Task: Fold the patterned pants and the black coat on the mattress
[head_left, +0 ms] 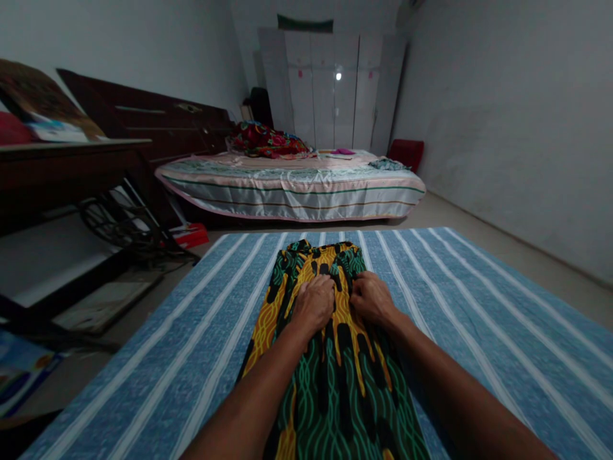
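Note:
A long garment (pixel 342 390) with a wavy green, yellow and black pattern lies lengthwise in front of me, its sides folded in and its narrower end away from me. Bent over the middle of its upper part, my left hand (pixel 315 299) is closed, fingers curled down into the cloth. My right hand (pixel 372 296) is closed on the fabric near the right edge, with the knuckles up. The fingertips of both hands are mostly hidden. Beneath the garment is a blue and white striped cloth (pixel 460 319) covering a flat surface.
Beyond the striped surface stands a bed (pixel 292 188) with a shiny striped cover and a red floral blanket (pixel 268 139). A dark sewing-machine table (pixel 71 163) is at left, near a red box (pixel 190 235) on the floor. White wardrobes (pixel 323 89) line the back.

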The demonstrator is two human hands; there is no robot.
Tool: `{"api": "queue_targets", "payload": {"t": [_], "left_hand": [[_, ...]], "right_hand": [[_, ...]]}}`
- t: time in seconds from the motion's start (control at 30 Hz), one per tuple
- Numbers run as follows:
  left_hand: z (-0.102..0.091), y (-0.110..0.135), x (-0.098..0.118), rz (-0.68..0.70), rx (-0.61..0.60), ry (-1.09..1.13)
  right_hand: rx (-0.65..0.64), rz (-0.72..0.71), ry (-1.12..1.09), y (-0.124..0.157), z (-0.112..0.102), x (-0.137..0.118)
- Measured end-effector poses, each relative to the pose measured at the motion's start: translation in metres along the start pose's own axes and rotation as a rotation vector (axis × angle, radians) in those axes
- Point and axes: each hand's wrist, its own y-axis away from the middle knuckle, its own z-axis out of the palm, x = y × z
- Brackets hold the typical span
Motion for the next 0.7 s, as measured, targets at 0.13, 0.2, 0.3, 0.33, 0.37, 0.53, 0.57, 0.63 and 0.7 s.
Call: {"api": "queue_targets", "payload": {"t": [0.13, 0.2, 0.3, 0.33, 0.37, 0.53, 0.57, 0.63, 0.7], "left_hand": [[-0.005, 0.0, 0.003, 0.016, -0.003, -0.009], [-0.005, 0.0, 0.003, 0.014, -0.001, -0.01], [-0.003, -0.001, 0.003, 0.011, 0.004, -0.003], [-0.003, -0.001, 0.002, 0.01, 0.007, -0.001], [-0.002, -0.001, 0.002, 0.007, 0.013, 0.0], [-0.001, 0.0, 0.002, -0.004, 0.021, -0.007], [-0.001, 0.0, 0.002, -0.002, 0.016, -0.008], [-0.001, -0.001, 0.002, -0.002, 0.003, -0.009], [-0.001, -0.001, 0.002, -0.007, -0.005, -0.01]], "right_hand": [[-0.003, 0.011, 0.01, -0.004, -0.001, 0.006], [-0.01, 0.021, 0.018, -0.006, -0.002, 0.009], [-0.021, 0.037, 0.034, -0.007, -0.002, 0.013], [-0.023, 0.039, 0.041, -0.006, -0.002, 0.014], [-0.023, 0.039, 0.049, -0.006, -0.002, 0.014], [-0.014, 0.023, 0.072, -0.005, -0.004, 0.012], [-0.008, 0.016, 0.071, -0.005, -0.005, 0.011], [0.012, -0.004, 0.062, -0.005, -0.007, 0.008], [0.037, -0.064, 0.041, -0.005, -0.008, 0.006]]}}
